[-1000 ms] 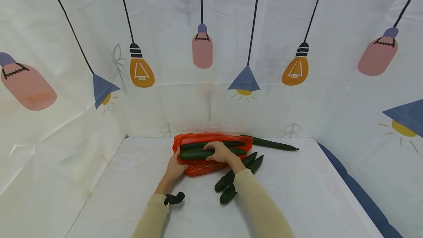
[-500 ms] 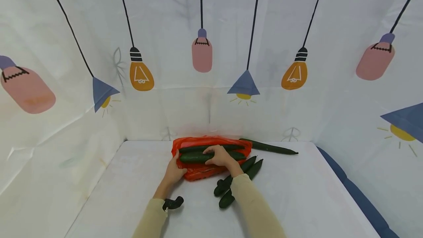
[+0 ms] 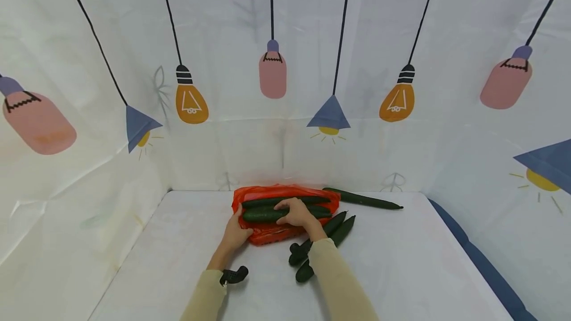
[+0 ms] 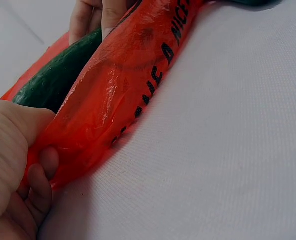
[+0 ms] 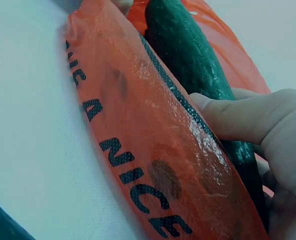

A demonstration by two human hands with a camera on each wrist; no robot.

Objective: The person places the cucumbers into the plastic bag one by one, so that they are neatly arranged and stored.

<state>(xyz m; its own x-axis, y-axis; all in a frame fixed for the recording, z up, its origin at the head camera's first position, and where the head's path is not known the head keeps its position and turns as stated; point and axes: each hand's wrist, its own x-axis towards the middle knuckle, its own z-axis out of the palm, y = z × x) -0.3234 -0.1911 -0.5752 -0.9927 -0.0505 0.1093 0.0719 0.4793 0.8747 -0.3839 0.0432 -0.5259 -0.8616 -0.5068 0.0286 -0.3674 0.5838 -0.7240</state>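
Observation:
A red plastic bag (image 3: 269,237) with black lettering lies at the back of the table, its opening facing up. Two dark green cucumbers lie side by side in it, a front one (image 3: 263,214) and a rear one (image 3: 263,202). My left hand (image 3: 235,232) holds the bag's left end, thumb over the edge and fingers curled below, as the left wrist view shows. With my right hand (image 3: 298,213) I grip the front cucumber around its middle; in the right wrist view the thumb (image 5: 238,117) presses its near side. The right hand's other fingers are mostly hidden behind the cucumber.
Two more cucumbers lie near my right forearm, one (image 3: 334,223) partly over or against the other (image 3: 305,272). A long thin cucumber (image 3: 370,200) lies right of the bag along the back wall. White printed sheets (image 3: 285,152) enclose the table (image 3: 401,261).
The head view has tilted up slightly, so the scene sits a little lower. Both hands keep their holds on the bag and cucumber, and my right forearm has shifted slightly left.

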